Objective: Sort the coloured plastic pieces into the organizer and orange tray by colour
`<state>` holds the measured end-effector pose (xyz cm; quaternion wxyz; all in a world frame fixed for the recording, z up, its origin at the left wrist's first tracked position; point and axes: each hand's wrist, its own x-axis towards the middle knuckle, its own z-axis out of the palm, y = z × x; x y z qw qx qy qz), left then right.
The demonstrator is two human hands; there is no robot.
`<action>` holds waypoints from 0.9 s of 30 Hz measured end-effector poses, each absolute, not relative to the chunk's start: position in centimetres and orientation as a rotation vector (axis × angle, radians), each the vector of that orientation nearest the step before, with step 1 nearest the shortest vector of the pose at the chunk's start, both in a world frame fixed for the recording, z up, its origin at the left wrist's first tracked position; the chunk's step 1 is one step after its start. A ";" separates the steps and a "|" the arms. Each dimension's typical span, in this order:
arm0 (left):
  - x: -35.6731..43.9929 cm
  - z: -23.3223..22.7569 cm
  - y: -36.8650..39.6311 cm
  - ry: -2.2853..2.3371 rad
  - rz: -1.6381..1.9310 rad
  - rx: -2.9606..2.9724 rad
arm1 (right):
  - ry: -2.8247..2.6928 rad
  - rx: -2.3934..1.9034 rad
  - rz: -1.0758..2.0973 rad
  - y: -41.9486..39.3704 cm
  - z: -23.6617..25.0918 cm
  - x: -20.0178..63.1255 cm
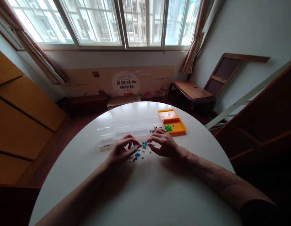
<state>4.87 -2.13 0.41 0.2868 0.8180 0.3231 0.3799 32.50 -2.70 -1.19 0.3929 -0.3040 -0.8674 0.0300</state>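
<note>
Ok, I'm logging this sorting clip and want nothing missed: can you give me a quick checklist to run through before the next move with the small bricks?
1. Both hands on the table: ok, left hand and right hand flank the pile.
2. Blue bricks and pale loose pieces within reach: ok, between the hands.
3. Firm grip on a piece: cannot tell, too small.
4. Clear compartment box close: ok, just beyond the fingers.
5. Green bricks kept apart: ok, in the orange tray.
6. Pieces away from the white table's edge: ok.

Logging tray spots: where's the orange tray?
Head view: the orange tray sits on the white table, far right, beside the clear box, just beyond the right hand.
</note>
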 end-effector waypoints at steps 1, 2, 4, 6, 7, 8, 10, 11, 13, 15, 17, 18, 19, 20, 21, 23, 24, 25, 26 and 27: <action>5.1 0.4 -2.3 0.866 1.016 2.164 | -2.240 -0.739 0.089 -2.9 -1.1 32.4; 5.3 0.5 -2.4 0.867 1.013 2.146 | -2.271 -0.714 0.101 -3.0 -1.0 32.2; 5.7 0.5 -2.7 0.861 0.999 2.121 | -2.309 -0.684 0.121 -3.0 -1.0 32.1; 5.9 0.6 -2.8 0.846 0.993 2.115 | -2.323 -0.676 0.138 -2.9 -1.1 32.0; 6.0 0.5 -2.9 0.839 0.996 2.122 | -2.324 -0.674 0.141 -2.9 -1.3 32.0; 6.0 0.5 -2.9 0.830 1.001 2.133 | -2.323 -0.670 0.140 -2.8 -1.4 31.9; 6.0 0.4 -2.9 0.809 1.013 2.156 | -2.316 -0.652 0.121 -2.6 -1.6 31.9; 6.0 0.4 -2.8 0.800 1.016 2.163 | -2.313 -0.642 0.110 -2.5 -1.7 31.9; 6.0 0.3 -2.8 0.788 1.016 2.170 | -2.308 -0.626 0.093 -2.4 -1.8 31.9; 6.0 0.3 -2.8 0.779 1.013 2.178 | -2.303 -0.626 0.092 -2.3 -1.8 31.9; 6.0 0.3 -2.7 0.768 1.015 2.186 | -2.297 -0.632 0.103 -2.4 -1.7 31.9; 6.0 0.4 -2.7 0.766 1.016 2.188 | -2.295 -0.638 0.110 -2.4 -1.7 31.9; 6.0 0.4 -2.8 0.767 1.018 2.188 | -2.291 -0.646 0.116 -2.4 -1.6 31.9; 6.0 0.4 -2.8 0.773 1.019 2.185 | -2.290 -0.654 0.123 -2.5 -1.5 31.9; 6.0 0.3 -2.8 0.782 1.018 2.183 | -2.288 -0.662 0.129 -2.5 -1.4 31.9; 6.1 0.2 -2.7 0.794 1.013 2.178 | -2.291 -0.673 0.140 -2.6 -1.3 31.9; 6.1 0.1 -2.7 0.793 1.012 2.177 | -2.292 -0.673 0.143 -2.6 -1.3 31.9; 6.1 0.1 -2.7 0.792 1.010 2.176 | -2.291 -0.670 0.144 -2.6 -1.3 31.9; 6.0 0.0 -2.6 0.791 1.006 2.177 | -2.289 -0.666 0.144 -2.6 -1.3 31.9; 6.0 -0.1 -2.6 0.792 1.004 2.176 | -2.285 -0.664 0.145 -2.6 -1.4 31.9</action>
